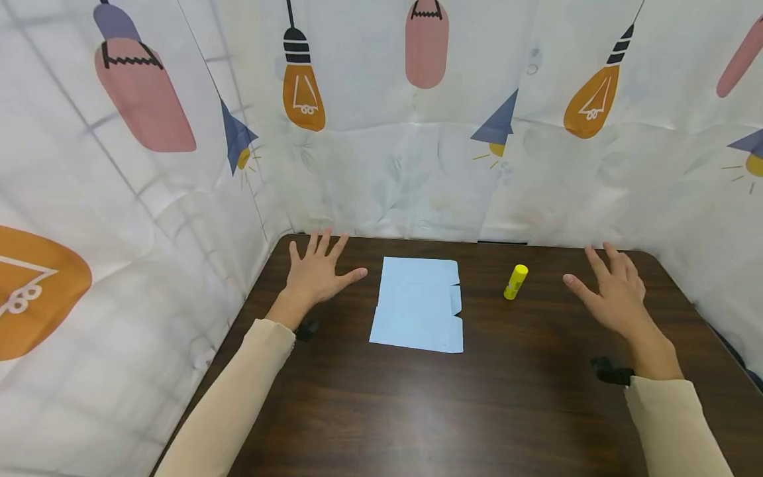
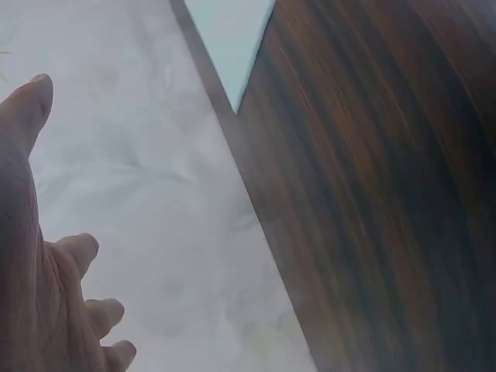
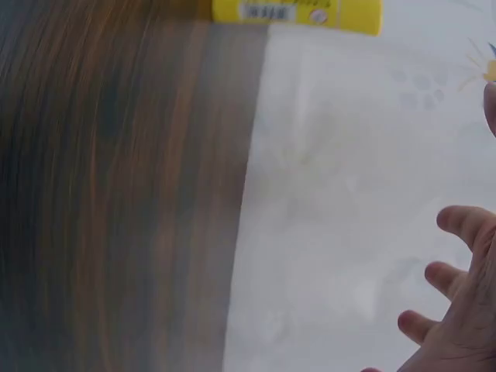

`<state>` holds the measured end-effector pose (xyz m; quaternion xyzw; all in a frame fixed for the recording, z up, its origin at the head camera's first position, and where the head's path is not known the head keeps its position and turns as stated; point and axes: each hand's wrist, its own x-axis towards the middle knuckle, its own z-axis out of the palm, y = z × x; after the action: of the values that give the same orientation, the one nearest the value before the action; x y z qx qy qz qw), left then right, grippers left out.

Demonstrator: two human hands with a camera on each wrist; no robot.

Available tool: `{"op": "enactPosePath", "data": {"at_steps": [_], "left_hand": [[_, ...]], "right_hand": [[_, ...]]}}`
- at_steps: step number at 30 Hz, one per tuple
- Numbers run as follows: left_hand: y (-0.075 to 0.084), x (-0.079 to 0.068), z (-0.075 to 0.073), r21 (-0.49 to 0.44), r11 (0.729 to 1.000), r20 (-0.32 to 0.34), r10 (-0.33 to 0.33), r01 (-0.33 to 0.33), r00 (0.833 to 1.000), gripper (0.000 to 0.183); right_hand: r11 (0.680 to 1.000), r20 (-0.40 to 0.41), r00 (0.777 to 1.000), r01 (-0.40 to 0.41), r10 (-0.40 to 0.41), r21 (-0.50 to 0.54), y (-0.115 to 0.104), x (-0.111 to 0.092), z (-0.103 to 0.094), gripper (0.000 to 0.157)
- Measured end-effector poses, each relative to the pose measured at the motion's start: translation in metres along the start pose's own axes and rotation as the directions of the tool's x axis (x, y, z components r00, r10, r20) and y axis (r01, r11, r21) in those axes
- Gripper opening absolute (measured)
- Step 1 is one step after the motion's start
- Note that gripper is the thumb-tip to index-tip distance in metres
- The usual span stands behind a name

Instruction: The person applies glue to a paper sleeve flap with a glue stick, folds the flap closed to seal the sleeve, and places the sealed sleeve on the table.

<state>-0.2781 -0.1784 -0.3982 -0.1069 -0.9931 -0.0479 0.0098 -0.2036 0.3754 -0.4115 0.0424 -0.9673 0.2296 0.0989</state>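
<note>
A light blue sheet of paper [image 1: 417, 305] with cut tabs along its right side lies flat on the dark wooden table [image 1: 417, 411]. Its corner also shows at the top of the left wrist view. To the right of the sheet stands a yellow glue stick [image 1: 515, 282], whose label side [image 3: 298, 12] appears at the top of the right wrist view. My left hand [image 1: 314, 273] is spread out left of the paper, holding nothing. Beyond the glue stick, my right hand [image 1: 616, 295] is held with fingers apart and nothing in it.
A white curtain [image 1: 381, 172] printed with lamps and bulbs hangs behind the table and along its left side. Dark straps with small devices sit at the left wrist [image 1: 306, 330] and the right wrist [image 1: 612, 371].
</note>
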Motion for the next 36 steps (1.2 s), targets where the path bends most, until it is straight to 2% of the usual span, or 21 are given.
{"op": "enactPosePath", "data": {"at_steps": [8,12,14,17,21,25,27,30,33,36], "left_hand": [[0.024,-0.001,0.014,-0.133,0.990,-0.072,0.030,-0.040,0.997,0.095],[0.035,-0.001,0.023,-0.258,0.964,-0.123,0.037,-0.068,0.992,0.091],[0.041,-0.001,0.027,-0.334,0.939,-0.155,0.030,-0.081,0.987,0.088],[0.051,0.001,0.030,-0.448,0.887,-0.219,0.012,-0.111,0.976,0.085],[0.064,0.007,0.035,-0.585,0.797,-0.285,-0.026,-0.152,0.958,0.077],[0.074,0.014,0.039,-0.692,0.700,-0.319,-0.080,-0.175,0.944,0.070],[0.078,0.019,0.042,-0.724,0.663,-0.332,-0.092,-0.191,0.939,0.067],[0.083,0.025,0.047,-0.746,0.627,-0.351,-0.087,-0.222,0.932,0.061],[0.086,0.027,0.053,-0.749,0.618,-0.365,-0.082,-0.241,0.927,0.052],[0.088,0.028,0.058,-0.744,0.619,-0.380,-0.084,-0.250,0.921,0.041]], "right_hand": [[0.986,-0.095,0.995,0.009,0.007,0.164,-0.005,-0.002,0.015,0.074],[0.971,-0.119,0.992,-0.002,0.031,0.240,-0.005,-0.003,0.017,0.072],[0.960,-0.126,0.991,-0.007,0.044,0.279,-0.006,-0.003,0.017,0.071],[0.936,-0.134,0.989,-0.017,0.068,0.351,-0.009,0.001,0.017,0.069],[0.909,-0.157,0.982,-0.030,0.104,0.417,-0.013,0.006,0.019,0.067],[0.885,-0.169,0.975,-0.053,0.147,0.463,-0.016,0.012,0.026,0.064],[0.867,-0.163,0.970,-0.078,0.180,0.492,-0.017,0.015,0.030,0.064],[0.837,-0.153,0.961,-0.115,0.230,0.535,-0.018,0.019,0.035,0.065],[0.816,-0.135,0.958,-0.136,0.252,0.562,-0.020,0.021,0.041,0.067],[0.798,-0.100,0.962,-0.149,0.253,0.584,-0.022,0.023,0.049,0.068]]}}
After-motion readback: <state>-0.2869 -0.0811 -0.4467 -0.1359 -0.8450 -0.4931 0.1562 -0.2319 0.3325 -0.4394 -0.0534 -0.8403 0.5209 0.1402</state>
